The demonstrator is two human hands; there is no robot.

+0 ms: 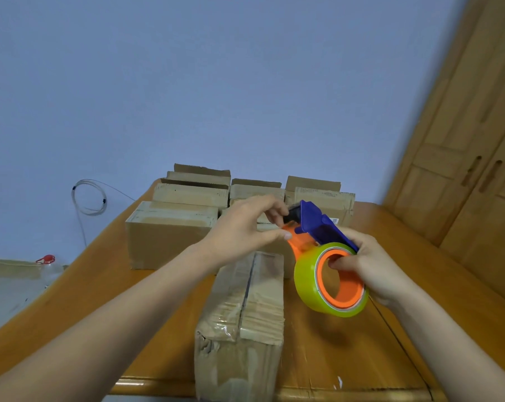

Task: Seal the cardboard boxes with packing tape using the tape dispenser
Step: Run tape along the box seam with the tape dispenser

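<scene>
Blue wall (187, 82) behind wooden table (164, 288). Several cardboard boxes (170, 233) crowd table's far edge; one taped box (245, 309) at its near edge. Tape dispenser (318, 227) above table: right hand (373, 268) grips tape roll (303, 282), thumb inside core; left hand (242, 233) pinches dispenser's front end.

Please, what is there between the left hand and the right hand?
In the head view, the tape dispenser spans from the left hand to the right hand; both hold it.

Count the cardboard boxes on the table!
5 clear: nearest box at the front edge of the table, middle-left box, and back-left box, back-middle box, back-right box. More may hide behind the left hand and right hand.
</scene>
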